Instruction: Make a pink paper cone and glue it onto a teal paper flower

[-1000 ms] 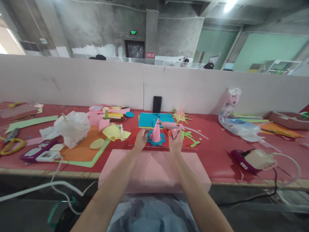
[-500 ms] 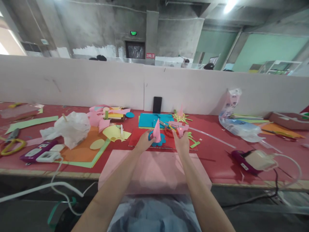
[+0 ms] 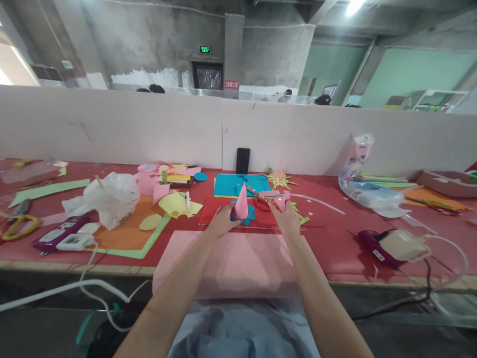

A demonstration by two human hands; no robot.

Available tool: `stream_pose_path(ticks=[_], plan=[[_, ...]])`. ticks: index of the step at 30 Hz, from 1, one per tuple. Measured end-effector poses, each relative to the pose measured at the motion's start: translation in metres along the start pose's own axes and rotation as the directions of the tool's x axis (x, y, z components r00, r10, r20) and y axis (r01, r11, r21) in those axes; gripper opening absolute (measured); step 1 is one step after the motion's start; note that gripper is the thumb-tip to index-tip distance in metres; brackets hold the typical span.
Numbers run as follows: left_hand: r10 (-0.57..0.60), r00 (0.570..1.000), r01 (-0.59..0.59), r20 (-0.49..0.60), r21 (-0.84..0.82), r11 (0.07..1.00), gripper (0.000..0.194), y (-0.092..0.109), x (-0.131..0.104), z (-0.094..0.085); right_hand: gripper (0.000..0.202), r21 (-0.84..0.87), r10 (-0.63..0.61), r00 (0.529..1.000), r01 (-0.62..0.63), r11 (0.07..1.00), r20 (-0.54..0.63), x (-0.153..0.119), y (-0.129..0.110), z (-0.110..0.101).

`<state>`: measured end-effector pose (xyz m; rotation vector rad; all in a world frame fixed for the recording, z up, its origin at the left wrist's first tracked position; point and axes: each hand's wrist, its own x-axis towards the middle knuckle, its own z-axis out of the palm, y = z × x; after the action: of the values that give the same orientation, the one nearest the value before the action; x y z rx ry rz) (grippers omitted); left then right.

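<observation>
A pink paper cone (image 3: 242, 203) stands upright on a blue scalloped paper piece (image 3: 250, 215), above a red sheet (image 3: 208, 211). My left hand (image 3: 223, 221) has its fingers closed on the left edge of the blue piece, beside the cone's base. To the right, my right hand (image 3: 286, 216) grips a pink glue gun (image 3: 280, 199) with a small red light, its nozzle end pointing left. Red-handled scissors (image 3: 261, 201) lie between the hands, partly behind the gun. Blue sheets (image 3: 227, 185) are behind the cone.
A black phone (image 3: 243, 160) leans on the white partition (image 3: 149, 129). A yellow-green paper flower with a pink cone (image 3: 279, 174) sits behind the gun. Purple power strips (image 3: 61, 234) flank the work, with crumpled white plastic (image 3: 112, 196) at left and a plastic bag (image 3: 372, 198) at right.
My right hand and the glue gun have shifted slightly right and down, and the gun lies flatter. The clear glue stick or cord behind it has moved. My left hand stays by the cone.
</observation>
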<state>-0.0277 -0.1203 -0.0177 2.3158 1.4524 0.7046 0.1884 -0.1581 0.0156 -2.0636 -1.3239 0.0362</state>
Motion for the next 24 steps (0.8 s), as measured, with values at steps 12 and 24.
stream_pose_path(ticks=[12,24], plan=[[0.053,0.996,-0.054,-0.07,-0.011,0.998,0.068,-0.008,0.002,0.008,0.045,-0.078,0.015,0.998,-0.02,0.997,-0.057,0.01,0.013,-0.003],[0.142,0.94,-0.174,-0.311,-0.079,0.982,0.016,-0.012,-0.003,-0.004,0.051,0.06,0.109,0.991,-0.113,0.992,0.072,-0.007,0.024,0.019]])
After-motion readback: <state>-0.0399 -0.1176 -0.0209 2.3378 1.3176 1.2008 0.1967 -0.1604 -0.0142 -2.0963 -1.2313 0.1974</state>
